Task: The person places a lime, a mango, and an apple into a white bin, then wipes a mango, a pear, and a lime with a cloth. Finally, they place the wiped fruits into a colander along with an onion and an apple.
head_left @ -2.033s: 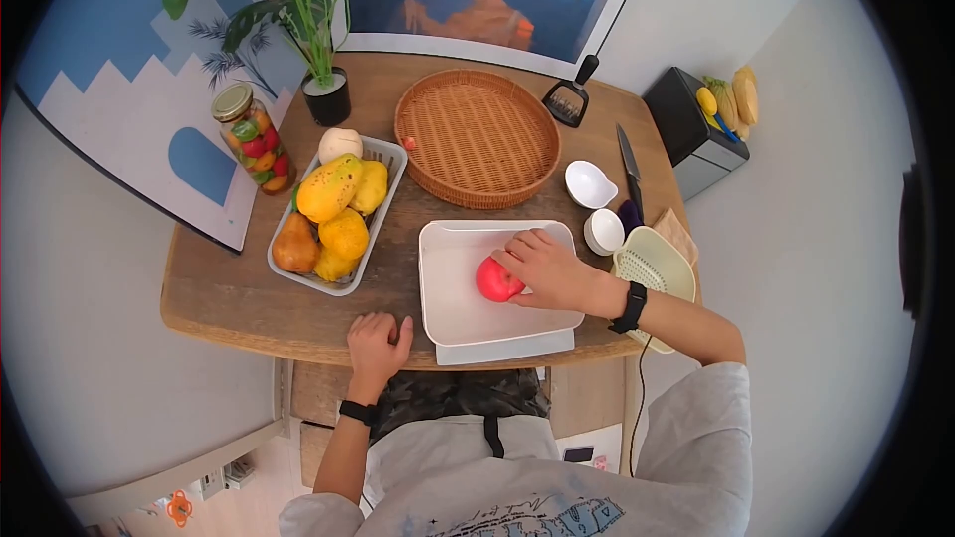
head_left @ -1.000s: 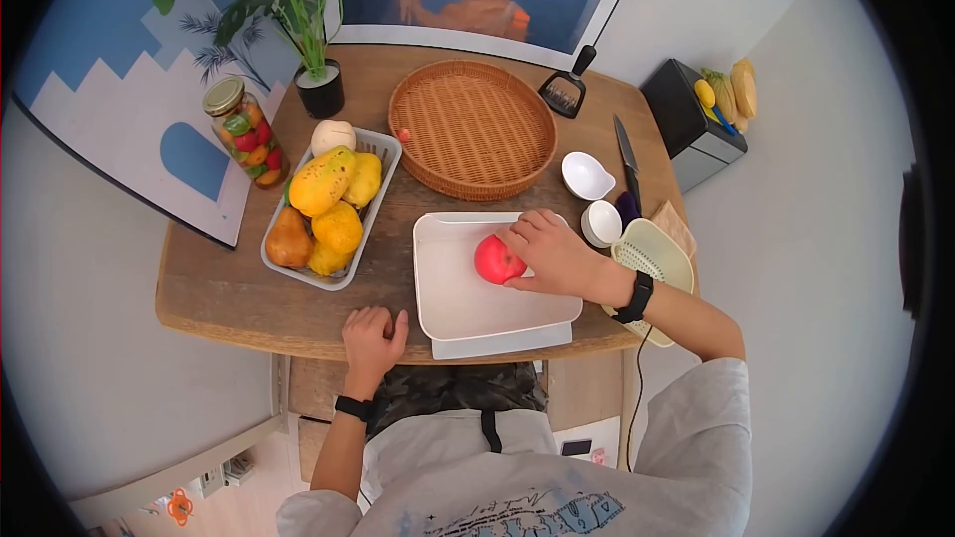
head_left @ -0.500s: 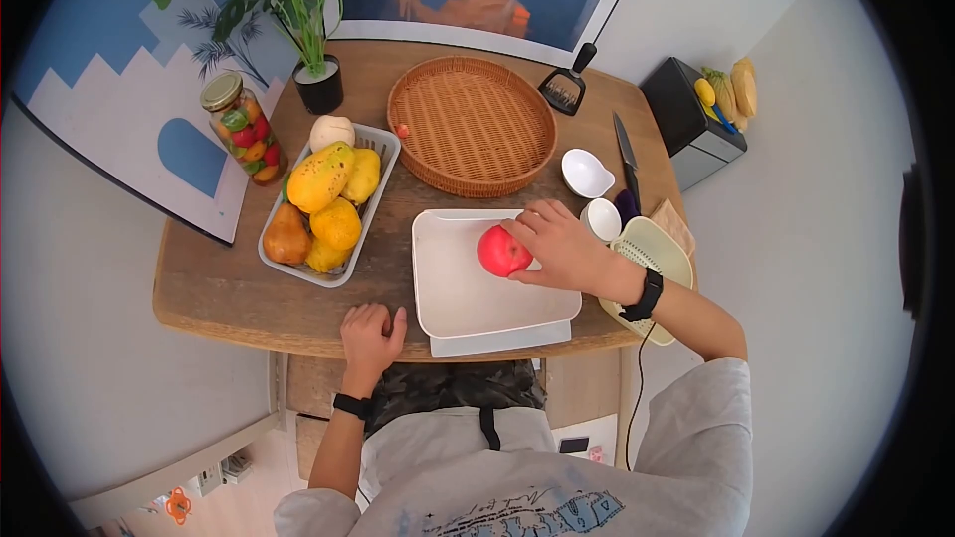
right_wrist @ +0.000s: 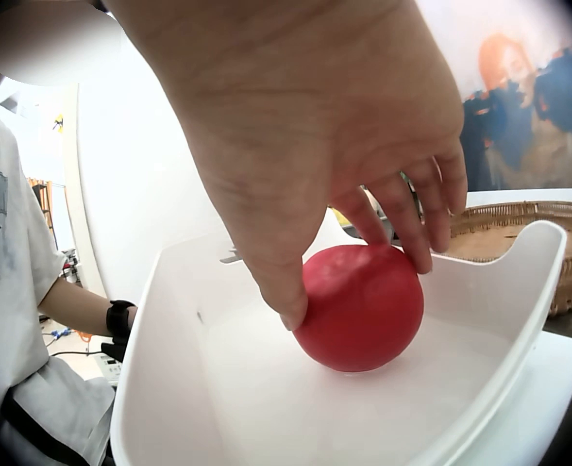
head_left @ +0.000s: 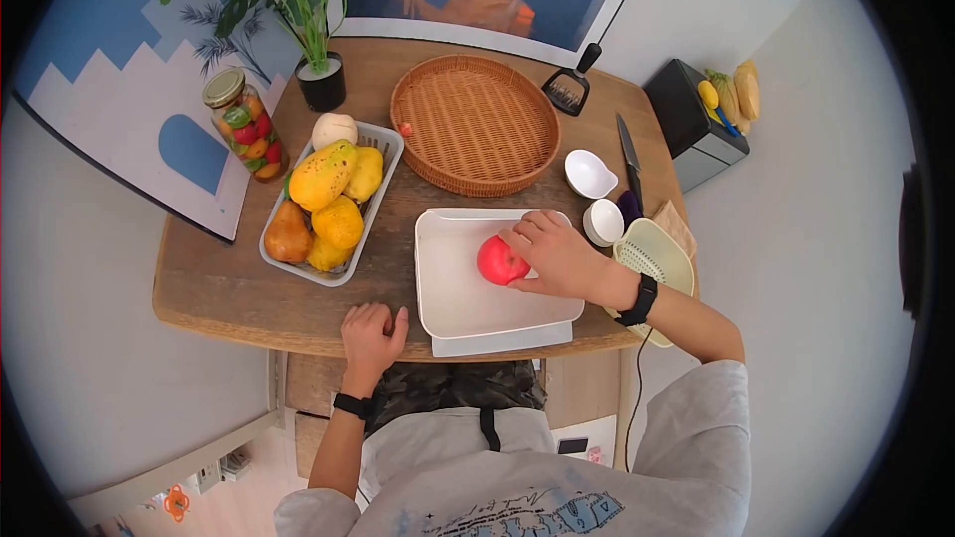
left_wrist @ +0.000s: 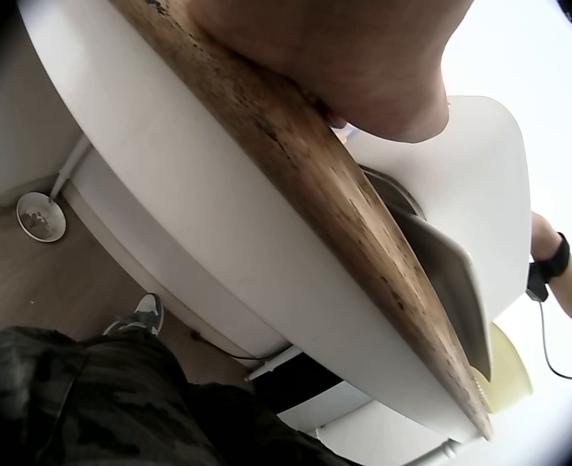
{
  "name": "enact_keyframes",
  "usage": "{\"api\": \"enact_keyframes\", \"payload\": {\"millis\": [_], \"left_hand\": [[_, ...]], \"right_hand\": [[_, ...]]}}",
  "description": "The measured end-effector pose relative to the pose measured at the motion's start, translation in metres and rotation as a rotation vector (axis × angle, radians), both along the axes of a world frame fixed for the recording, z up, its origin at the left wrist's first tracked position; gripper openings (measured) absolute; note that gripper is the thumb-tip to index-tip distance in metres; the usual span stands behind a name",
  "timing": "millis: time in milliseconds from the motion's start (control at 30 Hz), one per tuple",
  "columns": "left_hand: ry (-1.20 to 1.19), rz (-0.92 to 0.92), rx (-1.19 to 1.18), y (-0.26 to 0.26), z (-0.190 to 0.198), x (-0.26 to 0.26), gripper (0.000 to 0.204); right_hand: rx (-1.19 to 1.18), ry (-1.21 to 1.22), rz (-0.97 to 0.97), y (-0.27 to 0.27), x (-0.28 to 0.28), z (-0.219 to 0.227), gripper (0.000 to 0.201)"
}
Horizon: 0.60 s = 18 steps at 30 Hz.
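A red round fruit (head_left: 500, 261) is inside the white bin (head_left: 448, 313), just above or on its floor. My right hand (head_left: 562, 257) grips it from the right. In the right wrist view, the thumb of the right hand (right_wrist: 335, 126) presses one side of the red fruit (right_wrist: 362, 316) and the fingertips lie over its top and far side. Whether the fruit touches the floor of the bin is hard to tell. Left of the bin, my left hand (head_left: 373, 336) rests at the table's front edge with loosely bent fingers, holding nothing.
A grey basket (head_left: 374, 214) of yellow and brown fruit stands left, beside a glass jar (head_left: 244, 129). Behind the bin lies a round wicker tray (head_left: 477, 124). To the right are two white bowls (head_left: 590, 175), a knife (head_left: 629, 151) and a pale green strainer (head_left: 647, 254).
Over the last half second the right hand and red fruit have shifted slightly toward the front of the bin. The left hand stays at the table edge.
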<state>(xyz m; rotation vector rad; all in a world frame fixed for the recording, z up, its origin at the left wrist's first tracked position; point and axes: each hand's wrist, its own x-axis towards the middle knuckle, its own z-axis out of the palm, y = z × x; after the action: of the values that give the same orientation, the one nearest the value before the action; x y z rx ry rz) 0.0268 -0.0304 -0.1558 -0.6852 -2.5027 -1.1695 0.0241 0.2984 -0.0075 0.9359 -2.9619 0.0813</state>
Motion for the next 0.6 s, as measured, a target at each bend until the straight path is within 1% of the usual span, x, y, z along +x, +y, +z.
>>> {"api": "enact_keyframes", "payload": {"millis": [133, 200, 233, 367, 467, 600], "left_hand": [[0.001, 0.001, -0.004, 0.0, 0.001, 0.0, 0.043], [0.003, 0.002, -0.007, 0.001, 0.001, 0.0, 0.044], [0.005, 0.002, -0.009, 0.0, 0.0, 0.0, 0.044], [0.003, 0.003, -0.013, 0.0, 0.001, 0.0, 0.044], [0.001, 0.004, -0.003, 0.0, 0.0, 0.0, 0.044], [-0.002, 0.005, -0.001, 0.0, -0.001, 0.001, 0.044]], "right_hand": [[-0.008, -0.032, -0.049, -0.003, -0.001, 0.015, 0.069], [-0.023, 0.017, -0.03, -0.002, -0.001, 0.014, 0.067], [-0.031, 0.041, -0.02, -0.002, -0.001, 0.013, 0.065], [0.009, -0.026, -0.009, 0.001, 0.004, -0.007, 0.066], [0.036, -0.064, -0.014, 0.001, 0.005, -0.01, 0.067], [-0.006, -0.05, -0.039, -0.001, 0.003, 0.007, 0.069]]}}
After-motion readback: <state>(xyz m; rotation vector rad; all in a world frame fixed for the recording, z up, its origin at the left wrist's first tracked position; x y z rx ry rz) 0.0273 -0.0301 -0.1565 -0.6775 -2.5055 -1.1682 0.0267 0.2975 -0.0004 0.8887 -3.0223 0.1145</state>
